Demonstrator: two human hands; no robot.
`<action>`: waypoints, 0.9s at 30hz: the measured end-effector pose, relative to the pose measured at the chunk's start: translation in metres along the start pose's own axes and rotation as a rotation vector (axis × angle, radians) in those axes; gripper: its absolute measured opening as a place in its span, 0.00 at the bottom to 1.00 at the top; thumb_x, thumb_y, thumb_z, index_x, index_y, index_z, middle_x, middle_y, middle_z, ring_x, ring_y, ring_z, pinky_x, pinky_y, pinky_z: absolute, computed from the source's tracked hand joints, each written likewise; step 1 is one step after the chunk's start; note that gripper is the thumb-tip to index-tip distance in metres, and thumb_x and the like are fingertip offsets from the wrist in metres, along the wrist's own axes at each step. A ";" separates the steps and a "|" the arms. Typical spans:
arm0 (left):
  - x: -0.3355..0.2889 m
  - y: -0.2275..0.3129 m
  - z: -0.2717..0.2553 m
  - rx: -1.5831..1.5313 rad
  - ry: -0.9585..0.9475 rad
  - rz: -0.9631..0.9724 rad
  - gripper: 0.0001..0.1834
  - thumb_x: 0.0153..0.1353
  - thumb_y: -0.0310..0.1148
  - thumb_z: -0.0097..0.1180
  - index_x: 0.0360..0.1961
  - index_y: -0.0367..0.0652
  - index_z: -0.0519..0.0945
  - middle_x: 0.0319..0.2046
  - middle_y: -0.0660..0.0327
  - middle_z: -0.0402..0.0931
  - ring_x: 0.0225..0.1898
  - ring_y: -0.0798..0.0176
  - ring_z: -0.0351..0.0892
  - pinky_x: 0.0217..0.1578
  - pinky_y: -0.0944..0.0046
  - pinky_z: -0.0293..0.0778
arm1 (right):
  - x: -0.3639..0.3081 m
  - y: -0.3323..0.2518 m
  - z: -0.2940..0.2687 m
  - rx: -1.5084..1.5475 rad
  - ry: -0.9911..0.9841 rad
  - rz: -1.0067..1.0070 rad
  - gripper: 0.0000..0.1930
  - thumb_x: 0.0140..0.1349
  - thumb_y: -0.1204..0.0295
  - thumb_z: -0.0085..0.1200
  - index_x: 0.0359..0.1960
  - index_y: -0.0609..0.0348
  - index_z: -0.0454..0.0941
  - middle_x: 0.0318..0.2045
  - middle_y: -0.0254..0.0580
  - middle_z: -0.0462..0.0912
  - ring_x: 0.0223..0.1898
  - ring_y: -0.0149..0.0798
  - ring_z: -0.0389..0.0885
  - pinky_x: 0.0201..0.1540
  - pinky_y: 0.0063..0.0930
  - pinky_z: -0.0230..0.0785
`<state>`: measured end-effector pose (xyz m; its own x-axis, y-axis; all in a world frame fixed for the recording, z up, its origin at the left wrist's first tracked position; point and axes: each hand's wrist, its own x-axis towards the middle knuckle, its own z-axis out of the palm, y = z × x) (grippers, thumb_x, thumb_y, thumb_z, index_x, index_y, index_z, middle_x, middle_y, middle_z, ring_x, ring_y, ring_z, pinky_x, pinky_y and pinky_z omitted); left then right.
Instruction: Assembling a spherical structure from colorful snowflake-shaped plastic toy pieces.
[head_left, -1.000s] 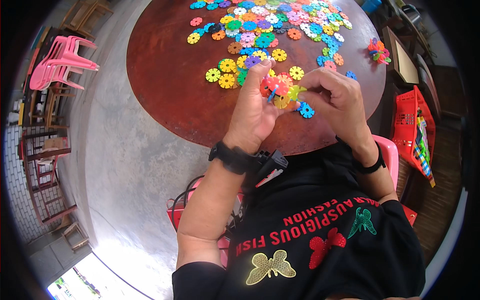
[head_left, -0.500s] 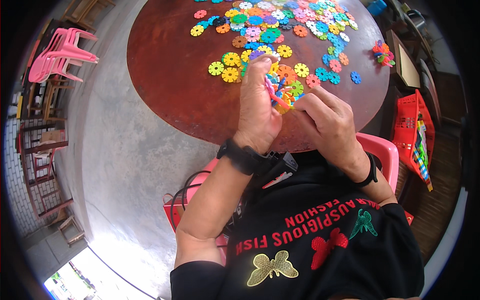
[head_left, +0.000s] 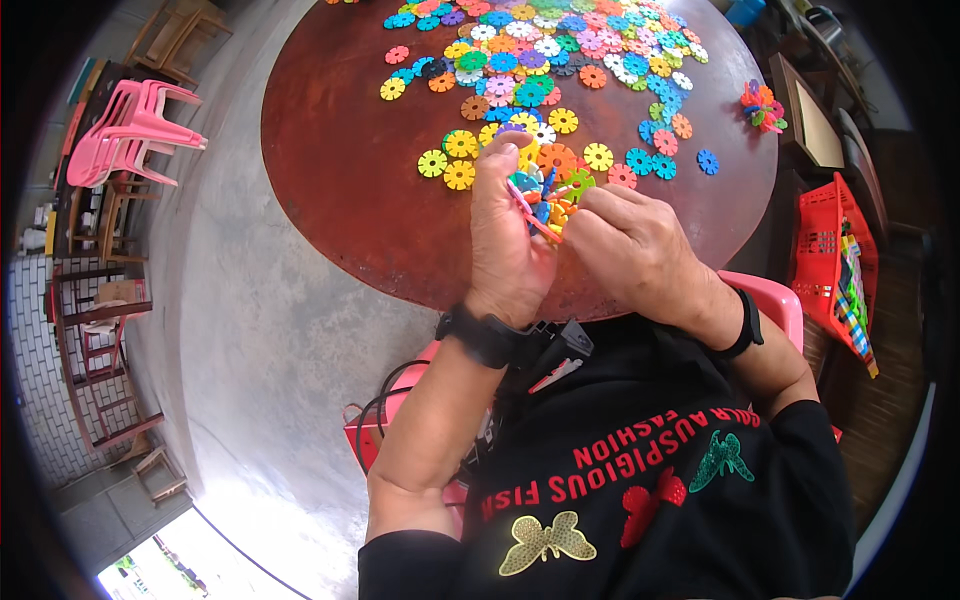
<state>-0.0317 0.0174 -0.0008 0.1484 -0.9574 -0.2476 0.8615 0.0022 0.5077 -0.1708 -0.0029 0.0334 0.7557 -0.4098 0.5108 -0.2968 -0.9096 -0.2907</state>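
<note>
A cluster of interlocking snowflake discs (head_left: 549, 208), in blue, orange, yellow, pink and white, is gripped in my left hand (head_left: 508, 240). The thumb points up along its left side, and the palm hides part of it. Against the right side of the cluster, my right hand (head_left: 635, 248) is closed with its fingers curled in. Whatever is between those fingertips is hidden. Just beyond both hands, loose discs lie flat on the table, among them a yellow disc (head_left: 459, 176), an orange disc (head_left: 556, 160) and a pink disc (head_left: 622, 176).
The round brown table (head_left: 350, 200) carries many more scattered discs (head_left: 600, 40) toward its far side. A finished-looking ball of joined discs (head_left: 763, 107) sits at its right edge. A red basket (head_left: 825, 260) stands at the right, and pink chairs (head_left: 130, 130) are stacked at far left.
My right hand has turned and drawn in closer to the cluster, its fingers curling over more. The yellow-green bit seen at its fingertips before is now hidden. The whole view has shifted slightly.
</note>
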 end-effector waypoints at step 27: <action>0.007 0.007 -0.005 0.389 -0.302 -0.074 0.22 0.63 0.24 0.51 0.59 0.42 0.66 0.48 0.60 0.74 0.43 0.71 0.74 0.41 0.72 0.72 | -0.002 0.069 -0.023 0.566 0.146 0.604 0.09 0.57 0.78 0.53 0.40 0.64 0.74 0.24 0.35 0.78 0.24 0.27 0.75 0.28 0.23 0.68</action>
<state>-0.0219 0.0126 -0.0028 -0.1032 -0.9919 -0.0736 0.6108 -0.1216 0.7824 -0.2066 -0.0660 0.0312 0.4662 -0.8556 0.2248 -0.2593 -0.3751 -0.8900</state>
